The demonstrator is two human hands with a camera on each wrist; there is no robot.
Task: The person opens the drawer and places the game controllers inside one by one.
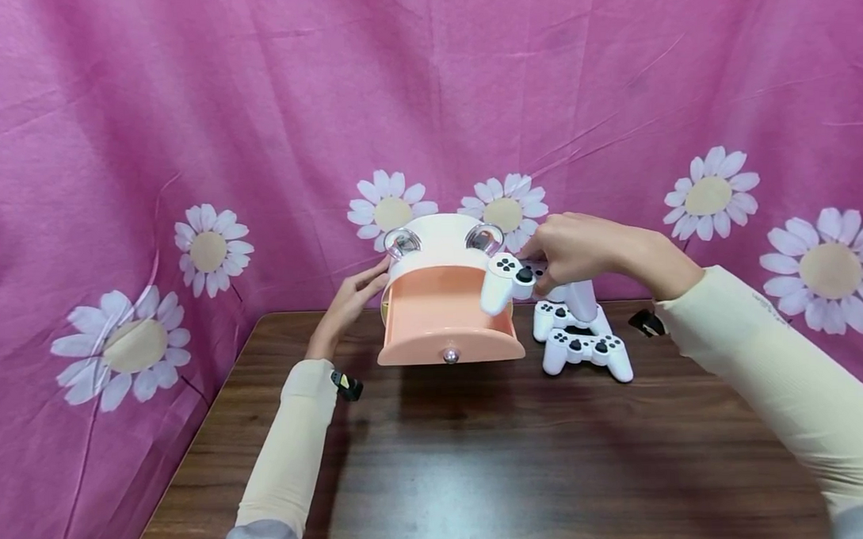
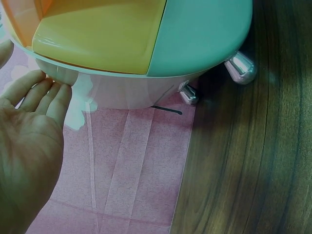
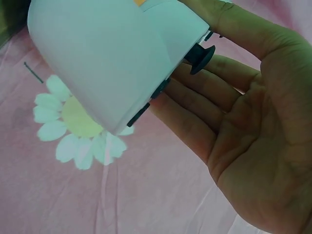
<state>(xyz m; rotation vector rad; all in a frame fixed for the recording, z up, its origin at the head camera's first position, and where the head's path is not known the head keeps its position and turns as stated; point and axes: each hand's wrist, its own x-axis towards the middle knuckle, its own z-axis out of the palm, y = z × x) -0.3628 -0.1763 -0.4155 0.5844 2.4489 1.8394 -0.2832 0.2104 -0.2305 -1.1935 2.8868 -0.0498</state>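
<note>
A white storage box (image 1: 440,233) with two clear domed knobs on top has its upper peach drawer (image 1: 439,293) pulled out, a silver knob on the front. In the left wrist view, yellow (image 2: 102,36) and green (image 2: 200,36) drawer fronts and silver feet (image 2: 240,68) show. My left hand (image 1: 350,304) touches the box's left side with extended fingers. My right hand (image 1: 580,244) holds a white game controller (image 1: 502,283) partly over the drawer's right edge; the hand covers the controller's middle. In the right wrist view, the fingers curl round the controller's (image 3: 107,53) button side.
White controllers lie right of the box, a nearer one (image 1: 580,355) in front of another (image 1: 547,317). The dark wooden table (image 1: 445,459) spreads before the box. A pink curtain (image 1: 290,108) with daisies hangs behind.
</note>
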